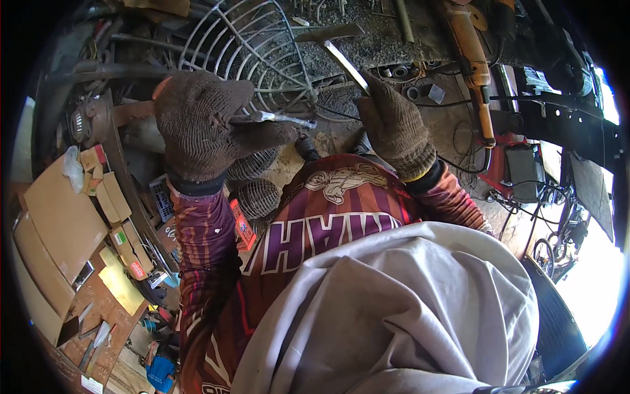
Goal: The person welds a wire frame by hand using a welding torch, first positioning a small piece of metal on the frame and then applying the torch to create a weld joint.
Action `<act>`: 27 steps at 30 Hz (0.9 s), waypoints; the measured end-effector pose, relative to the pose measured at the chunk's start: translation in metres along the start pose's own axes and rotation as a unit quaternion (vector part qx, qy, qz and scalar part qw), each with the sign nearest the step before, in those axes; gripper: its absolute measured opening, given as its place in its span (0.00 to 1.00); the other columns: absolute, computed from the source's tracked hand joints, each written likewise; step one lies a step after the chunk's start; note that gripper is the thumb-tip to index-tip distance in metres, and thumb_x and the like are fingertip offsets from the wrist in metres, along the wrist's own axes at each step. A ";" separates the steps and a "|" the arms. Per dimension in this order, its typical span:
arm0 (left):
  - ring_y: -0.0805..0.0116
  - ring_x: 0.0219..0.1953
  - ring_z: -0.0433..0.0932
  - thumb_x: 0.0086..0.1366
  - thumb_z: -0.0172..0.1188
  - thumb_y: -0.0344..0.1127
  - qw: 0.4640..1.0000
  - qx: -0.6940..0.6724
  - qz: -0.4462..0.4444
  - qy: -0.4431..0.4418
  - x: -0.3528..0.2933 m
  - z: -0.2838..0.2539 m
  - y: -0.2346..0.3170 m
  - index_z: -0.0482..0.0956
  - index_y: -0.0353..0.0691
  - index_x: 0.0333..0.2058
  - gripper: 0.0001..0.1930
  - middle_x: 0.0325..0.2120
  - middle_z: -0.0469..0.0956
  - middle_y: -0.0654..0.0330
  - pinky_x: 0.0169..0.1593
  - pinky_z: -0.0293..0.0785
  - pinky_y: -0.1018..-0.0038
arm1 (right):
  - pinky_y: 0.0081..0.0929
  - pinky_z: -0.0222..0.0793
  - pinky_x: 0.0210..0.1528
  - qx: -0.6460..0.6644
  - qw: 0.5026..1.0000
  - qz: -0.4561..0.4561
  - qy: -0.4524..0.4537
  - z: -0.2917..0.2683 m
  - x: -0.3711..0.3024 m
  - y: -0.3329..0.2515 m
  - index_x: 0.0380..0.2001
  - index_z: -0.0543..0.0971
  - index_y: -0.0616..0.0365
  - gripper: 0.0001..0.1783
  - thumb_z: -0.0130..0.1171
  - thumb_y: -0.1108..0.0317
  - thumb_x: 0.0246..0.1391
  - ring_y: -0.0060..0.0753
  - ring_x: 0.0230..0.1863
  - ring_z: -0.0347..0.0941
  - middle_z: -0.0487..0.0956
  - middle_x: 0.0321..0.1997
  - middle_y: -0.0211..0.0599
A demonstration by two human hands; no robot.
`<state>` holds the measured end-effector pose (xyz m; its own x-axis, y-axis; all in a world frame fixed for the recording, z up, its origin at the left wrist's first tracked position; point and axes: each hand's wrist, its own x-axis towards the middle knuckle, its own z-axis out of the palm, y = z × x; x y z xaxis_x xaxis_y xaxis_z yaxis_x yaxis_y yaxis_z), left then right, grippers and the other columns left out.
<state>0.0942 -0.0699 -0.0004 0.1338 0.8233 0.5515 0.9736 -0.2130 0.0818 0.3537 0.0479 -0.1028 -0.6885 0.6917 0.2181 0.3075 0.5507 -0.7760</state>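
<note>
My right hand, in a brown knit glove, is closed round the shiny handle of a chipping hammer. Its long narrow dark head lies across the handle's far end, over the gritty bench. My left hand, gloved the same way, is closed on a slim metal tool whose silvery end points right; the glove hides most of it. An orange bit shows behind that glove, and I cannot tell if it belongs to the tool. Just beyond my left hand stands a round wire grille of curved metal rods.
An orange power tool with a cord lies at the far right. Beside metal nuts, the dark bench holds grit. Coiled wire cages sit below my left hand. Cardboard boxes cover a wooden table at left. A person in blue is at lower left.
</note>
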 end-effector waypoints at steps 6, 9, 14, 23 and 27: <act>0.60 0.27 0.74 0.33 0.76 0.68 0.999 0.030 0.023 -0.011 -0.001 -0.002 0.006 0.84 0.45 0.31 0.34 0.21 0.71 0.65 0.33 0.70 0.61 | 0.41 0.76 0.38 -0.066 0.997 0.037 -0.028 0.003 -0.003 -0.008 0.59 0.73 0.59 0.22 0.57 0.65 0.63 0.52 0.38 0.81 0.80 0.39 0.53; 0.55 0.40 0.76 0.39 0.72 0.70 0.998 0.037 -0.029 -0.045 -0.021 0.001 0.004 0.84 0.51 0.37 0.33 0.33 0.75 0.64 0.47 0.68 0.53 | 0.42 0.76 0.37 -0.111 0.992 0.027 -0.048 0.015 -0.003 0.007 0.60 0.73 0.58 0.23 0.58 0.65 0.63 0.51 0.39 0.81 0.81 0.39 0.52; 0.54 0.41 0.76 0.39 0.72 0.71 0.999 0.035 -0.009 -0.036 -0.019 0.000 0.002 0.84 0.50 0.37 0.34 0.35 0.76 0.62 0.48 0.70 0.53 | 0.45 0.75 0.38 -0.082 0.995 -0.046 0.028 0.002 0.000 -0.009 0.57 0.74 0.58 0.21 0.57 0.64 0.64 0.56 0.40 0.80 0.80 0.40 0.54; 0.55 0.41 0.78 0.43 0.69 0.72 0.997 0.012 -0.015 -0.081 -0.008 -0.006 0.001 0.84 0.50 0.35 0.33 0.36 0.77 0.60 0.48 0.72 0.55 | 0.44 0.76 0.40 -0.034 0.999 -0.023 0.012 0.006 -0.002 -0.010 0.59 0.72 0.59 0.22 0.57 0.63 0.64 0.56 0.43 0.79 0.80 0.42 0.54; 0.55 0.40 0.78 0.44 0.69 0.72 0.998 0.024 0.010 -0.050 -0.010 -0.002 0.000 0.84 0.49 0.35 0.33 0.34 0.77 0.60 0.46 0.73 0.55 | 0.44 0.76 0.40 -0.115 0.987 0.060 -0.096 0.017 -0.002 0.004 0.60 0.71 0.56 0.22 0.56 0.64 0.64 0.57 0.41 0.79 0.81 0.39 0.53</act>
<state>0.0927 -0.0791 -0.0041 0.1693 0.8682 0.4665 0.9780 -0.2066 0.0295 0.3452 0.0414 -0.1162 -0.7432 0.6691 0.0005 0.5195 0.5775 -0.6298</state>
